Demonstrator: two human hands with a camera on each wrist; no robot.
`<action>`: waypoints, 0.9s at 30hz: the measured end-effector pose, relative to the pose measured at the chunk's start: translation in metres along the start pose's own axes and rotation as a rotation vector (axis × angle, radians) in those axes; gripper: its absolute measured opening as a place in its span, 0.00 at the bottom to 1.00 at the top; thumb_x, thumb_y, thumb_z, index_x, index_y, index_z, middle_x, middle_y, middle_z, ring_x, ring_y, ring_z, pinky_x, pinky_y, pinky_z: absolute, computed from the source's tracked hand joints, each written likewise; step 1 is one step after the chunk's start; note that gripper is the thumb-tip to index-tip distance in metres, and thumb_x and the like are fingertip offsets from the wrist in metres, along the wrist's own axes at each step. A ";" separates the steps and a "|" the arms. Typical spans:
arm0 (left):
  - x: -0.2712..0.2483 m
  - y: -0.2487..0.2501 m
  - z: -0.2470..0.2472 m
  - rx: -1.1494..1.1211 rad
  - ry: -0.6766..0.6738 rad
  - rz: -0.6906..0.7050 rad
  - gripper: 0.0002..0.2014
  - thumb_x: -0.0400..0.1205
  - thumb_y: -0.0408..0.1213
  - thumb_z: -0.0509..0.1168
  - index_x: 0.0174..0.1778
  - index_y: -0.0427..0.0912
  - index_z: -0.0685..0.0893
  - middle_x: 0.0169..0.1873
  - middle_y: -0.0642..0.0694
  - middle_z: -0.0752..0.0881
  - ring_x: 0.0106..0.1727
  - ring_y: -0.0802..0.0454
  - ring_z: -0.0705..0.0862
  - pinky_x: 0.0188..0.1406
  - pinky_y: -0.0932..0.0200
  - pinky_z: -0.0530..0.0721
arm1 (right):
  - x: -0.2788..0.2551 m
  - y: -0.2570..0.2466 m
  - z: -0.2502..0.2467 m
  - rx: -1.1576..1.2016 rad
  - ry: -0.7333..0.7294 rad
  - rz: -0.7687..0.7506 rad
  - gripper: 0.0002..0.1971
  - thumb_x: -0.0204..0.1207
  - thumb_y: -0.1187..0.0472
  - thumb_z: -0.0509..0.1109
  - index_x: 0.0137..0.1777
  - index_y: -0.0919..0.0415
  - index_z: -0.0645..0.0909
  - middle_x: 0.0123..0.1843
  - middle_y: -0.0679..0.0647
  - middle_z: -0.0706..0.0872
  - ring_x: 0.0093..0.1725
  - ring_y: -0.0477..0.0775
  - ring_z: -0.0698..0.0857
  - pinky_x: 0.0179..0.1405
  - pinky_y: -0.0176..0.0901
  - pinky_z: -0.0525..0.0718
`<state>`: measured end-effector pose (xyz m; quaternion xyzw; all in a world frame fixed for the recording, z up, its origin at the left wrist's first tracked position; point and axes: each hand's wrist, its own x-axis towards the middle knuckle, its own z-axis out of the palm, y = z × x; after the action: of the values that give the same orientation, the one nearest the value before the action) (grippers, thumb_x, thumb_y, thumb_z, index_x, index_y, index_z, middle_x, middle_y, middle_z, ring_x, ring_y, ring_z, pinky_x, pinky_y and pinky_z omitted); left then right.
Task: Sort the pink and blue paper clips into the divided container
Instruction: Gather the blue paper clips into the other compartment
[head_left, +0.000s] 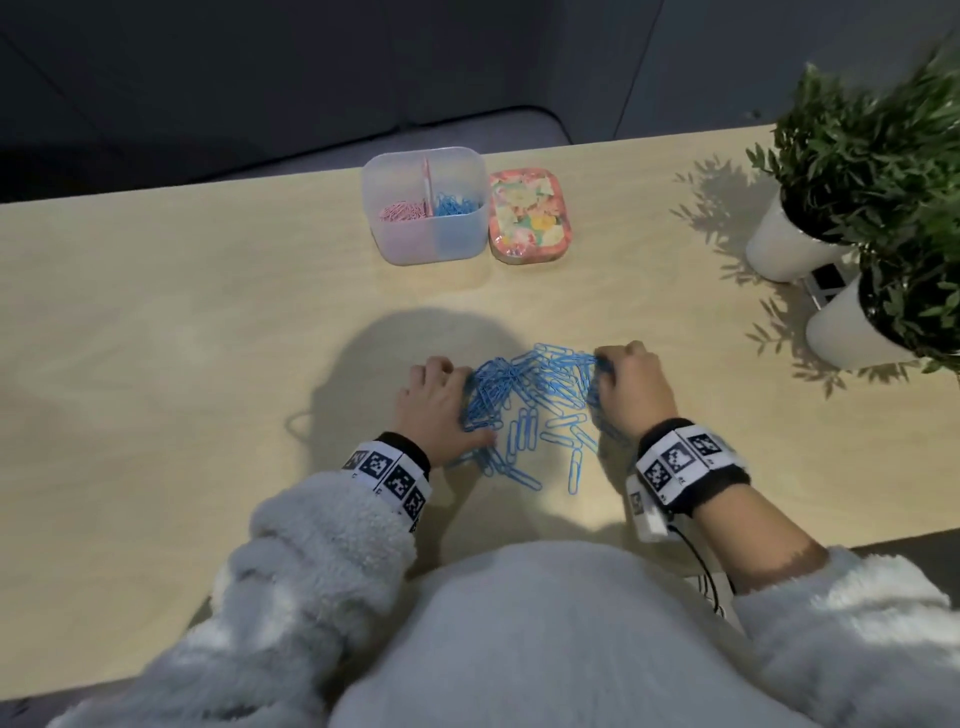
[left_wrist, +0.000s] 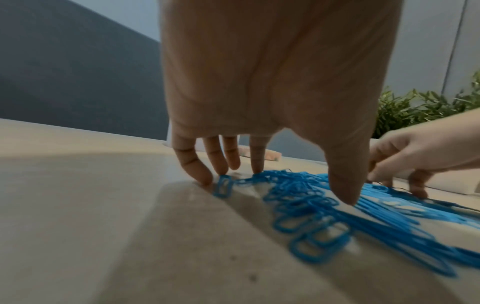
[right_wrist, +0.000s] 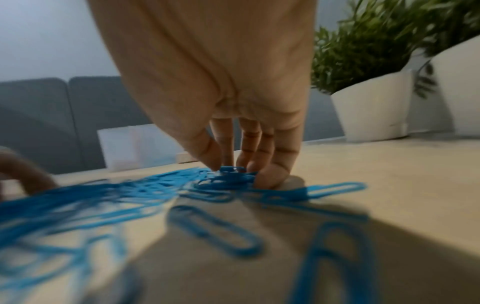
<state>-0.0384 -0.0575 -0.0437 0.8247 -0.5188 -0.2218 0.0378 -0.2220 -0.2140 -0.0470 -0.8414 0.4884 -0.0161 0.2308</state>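
A loose pile of blue paper clips (head_left: 535, 405) lies on the wooden table (head_left: 208, 338) between my hands. My left hand (head_left: 460, 402) sits at the pile's left edge, its spread fingers (left_wrist: 197, 170) and thumb touching down on table and clips without gripping. My right hand (head_left: 605, 366) is at the pile's right edge, and its thumb and curled fingers pinch a bunch of blue clips (right_wrist: 231, 174). The translucent divided container (head_left: 431, 239) stands at the far edge, with pink clips (head_left: 402, 212) in its left half and blue clips (head_left: 457, 204) in its right half.
A floral tin (head_left: 530, 215) sits against the container's right side. Two white pots with green plants (head_left: 795, 244) (head_left: 857, 332) stand at the table's right end. A grey sofa (right_wrist: 78, 115) lies beyond the far edge.
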 end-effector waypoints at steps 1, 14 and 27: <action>0.001 0.004 0.003 0.004 -0.011 0.024 0.43 0.62 0.66 0.64 0.71 0.47 0.69 0.65 0.41 0.70 0.65 0.39 0.70 0.66 0.44 0.74 | -0.002 -0.007 0.005 0.017 -0.022 -0.046 0.17 0.77 0.67 0.59 0.63 0.62 0.81 0.56 0.69 0.79 0.59 0.71 0.77 0.58 0.58 0.79; 0.008 0.005 -0.008 -0.036 -0.018 0.058 0.34 0.76 0.56 0.64 0.74 0.41 0.67 0.67 0.39 0.71 0.67 0.40 0.70 0.70 0.47 0.69 | -0.035 0.027 -0.014 0.107 -0.173 0.164 0.34 0.60 0.67 0.78 0.69 0.65 0.73 0.62 0.68 0.74 0.60 0.68 0.79 0.67 0.51 0.76; 0.042 0.037 -0.021 -0.033 -0.022 0.125 0.13 0.80 0.31 0.60 0.59 0.39 0.80 0.58 0.37 0.81 0.61 0.39 0.79 0.57 0.49 0.75 | 0.002 -0.046 0.015 -0.047 -0.205 -0.172 0.19 0.67 0.58 0.76 0.57 0.62 0.79 0.59 0.63 0.77 0.61 0.65 0.75 0.60 0.53 0.78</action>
<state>-0.0457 -0.1150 -0.0279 0.7876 -0.5658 -0.2365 0.0595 -0.1800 -0.1909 -0.0425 -0.8826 0.3887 0.0616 0.2572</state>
